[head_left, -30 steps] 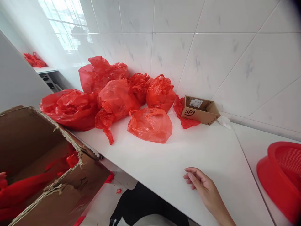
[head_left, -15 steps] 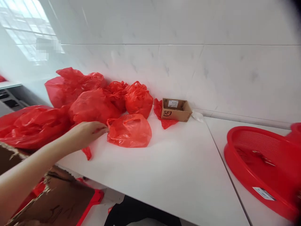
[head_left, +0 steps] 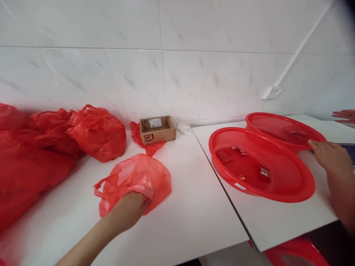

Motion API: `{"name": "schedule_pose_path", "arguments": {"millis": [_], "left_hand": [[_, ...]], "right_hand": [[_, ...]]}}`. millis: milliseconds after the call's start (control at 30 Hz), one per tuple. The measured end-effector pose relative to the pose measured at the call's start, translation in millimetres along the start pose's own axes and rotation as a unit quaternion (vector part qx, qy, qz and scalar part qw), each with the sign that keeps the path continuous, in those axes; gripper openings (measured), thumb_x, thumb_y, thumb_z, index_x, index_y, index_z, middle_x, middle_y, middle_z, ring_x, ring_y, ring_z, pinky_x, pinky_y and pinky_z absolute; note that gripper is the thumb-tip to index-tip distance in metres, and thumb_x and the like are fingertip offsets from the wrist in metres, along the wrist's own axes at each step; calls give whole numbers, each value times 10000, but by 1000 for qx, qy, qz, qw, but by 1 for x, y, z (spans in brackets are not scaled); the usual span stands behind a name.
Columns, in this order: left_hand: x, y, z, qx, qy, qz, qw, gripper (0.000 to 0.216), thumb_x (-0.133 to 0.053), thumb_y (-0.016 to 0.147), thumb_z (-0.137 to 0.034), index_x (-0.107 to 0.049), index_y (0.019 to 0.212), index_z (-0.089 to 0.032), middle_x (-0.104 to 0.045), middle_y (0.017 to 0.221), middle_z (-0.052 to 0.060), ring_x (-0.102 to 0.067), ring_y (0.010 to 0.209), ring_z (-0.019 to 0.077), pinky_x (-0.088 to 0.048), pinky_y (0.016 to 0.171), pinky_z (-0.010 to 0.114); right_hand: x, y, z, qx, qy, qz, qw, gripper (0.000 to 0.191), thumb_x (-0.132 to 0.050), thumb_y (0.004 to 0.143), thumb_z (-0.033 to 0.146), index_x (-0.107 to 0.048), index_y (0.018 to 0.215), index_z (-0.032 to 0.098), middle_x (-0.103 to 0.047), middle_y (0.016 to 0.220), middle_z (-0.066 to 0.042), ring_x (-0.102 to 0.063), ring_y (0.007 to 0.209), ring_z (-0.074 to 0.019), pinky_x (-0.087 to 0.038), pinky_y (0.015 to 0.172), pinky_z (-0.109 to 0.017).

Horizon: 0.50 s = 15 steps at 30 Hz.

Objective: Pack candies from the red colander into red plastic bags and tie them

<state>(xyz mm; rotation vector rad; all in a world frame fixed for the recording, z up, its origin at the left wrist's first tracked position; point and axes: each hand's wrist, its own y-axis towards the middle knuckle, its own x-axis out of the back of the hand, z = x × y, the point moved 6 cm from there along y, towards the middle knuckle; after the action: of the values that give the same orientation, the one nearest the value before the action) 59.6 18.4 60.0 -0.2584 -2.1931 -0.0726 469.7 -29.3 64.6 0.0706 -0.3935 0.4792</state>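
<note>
My left hand [head_left: 131, 210] is at the thin red plastic bag [head_left: 158, 177] on the white table. The bag's film covers its fingertips, and the hand looks closed on it. One loop handle of the bag sticks out to the left. At the right, my right hand [head_left: 331, 157] grips the rim of the farther red plastic basket [head_left: 277, 120]. A nearer red basket [head_left: 302, 184] overlaps it in front, with several small red-and-white pieces [head_left: 264, 173] on its bottom. A few small pieces also lie in the farther basket.
Filled red bags [head_left: 100, 133] crowd the table's left side. A small cardboard box [head_left: 158, 135] sits by the wall on red plastic. Another person's hand [head_left: 345, 115] shows at the right edge. A seam divides the tables; a red stool [head_left: 296, 251] is below.
The view has swung right, bringing both baskets and my right hand into sight. My left hand has gone from pinching the bag's side to its front, and the bag has come nearer.
</note>
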Motion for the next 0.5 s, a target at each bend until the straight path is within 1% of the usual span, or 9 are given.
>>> {"name": "schedule_pose_path", "arguments": {"millis": [33, 100, 167, 200, 233, 267, 333, 400, 500], "left_hand": [[-7, 3, -13, -11, 12, 24, 1000, 257, -453, 836, -261, -540, 597, -223, -600, 590, -7, -518, 523, 156, -344, 503, 257], [-16, 7, -33, -27, 35, 55, 998, 266, -394, 854, -241, -547, 637, -227, -630, 642, 9, -561, 571, 179, -376, 525, 266], [-18, 8, -44, -36, 66, 73, 994, 306, -350, 877, -246, -570, 664, -231, -667, 720, 35, -612, 639, 207, -429, 560, 286], [-17, 7, -45, -42, 81, 78, 993, 335, -333, 894, -265, -590, 680, -234, -682, 762, 47, -635, 675, 219, -461, 583, 300], [-15, 5, -45, -49, 92, 76, 992, 361, -323, 913, -293, -617, 710, -241, -698, 819, 55, -659, 722, 229, -494, 613, 314], [-11, 2, -42, -56, 99, 63, 992, 374, -326, 930, -334, -652, 764, -254, -713, 899, 57, -680, 782, 235, -526, 650, 324], [1, -6, -31, -66, 100, 2, 993, 340, -377, 938, -421, -697, 942, -306, -715, 1084, 38, -700, 916, 235, -567, 744, 329], [16, -16, -16, -70, 99, -77, 990, 297, -461, 914, -474, -678, 1093, -378, -664, 1245, -1, -678, 1040, 231, -587, 744, 289], [33, -33, 1, -57, 85, -164, 981, 286, -555, 860, -497, -673, 1105, -409, -622, 1291, -20, -635, 1103, 240, -550, 503, 187]], "right_hand": [[29, 17, -1, 14, -11, 0, 1000, 252, -499, 859, 620, -640, 1038, 513, -663, 645, 14, -704, 663, -240, -485, 292, -302], [102, 48, -1, 75, -28, -29, 996, 241, -464, 883, 628, -631, 1038, 548, -639, 600, 36, -678, 575, -220, -415, 234, -285], [172, 64, -2, 148, -51, -68, 985, 220, -456, 888, 653, -601, 1048, 610, -607, 560, 66, -641, 504, -186, -349, 209, -252], [198, 66, -3, 169, -73, -102, 978, 215, -474, 883, 652, -588, 1064, 625, -594, 547, 75, -622, 484, -172, -320, 204, -237], [215, 65, -4, 177, -96, -125, 971, 203, -481, 887, 642, -593, 1055, 620, -588, 541, 78, -607, 474, -163, -312, 209, -227], [221, 62, -3, 173, -121, -145, 967, 197, -486, 883, 647, -610, 1029, 602, -587, 540, 77, -597, 473, -159, -322, 223, -221], [203, 55, 3, 140, -164, -160, 963, 256, -464, 878, 671, -656, 950, 518, -609, 567, 55, -598, 504, -163, -394, 285, -230], [157, 56, 13, 94, -189, -147, 966, 358, -434, 880, 681, -677, 908, 420, -655, 646, 17, -629, 581, -181, -493, 401, -274], [82, 79, 34, 67, -207, -119, 969, 287, -546, 870, 564, -673, 980, 331, -714, 871, -19, -676, 779, -205, -570, 634, -337]]}}
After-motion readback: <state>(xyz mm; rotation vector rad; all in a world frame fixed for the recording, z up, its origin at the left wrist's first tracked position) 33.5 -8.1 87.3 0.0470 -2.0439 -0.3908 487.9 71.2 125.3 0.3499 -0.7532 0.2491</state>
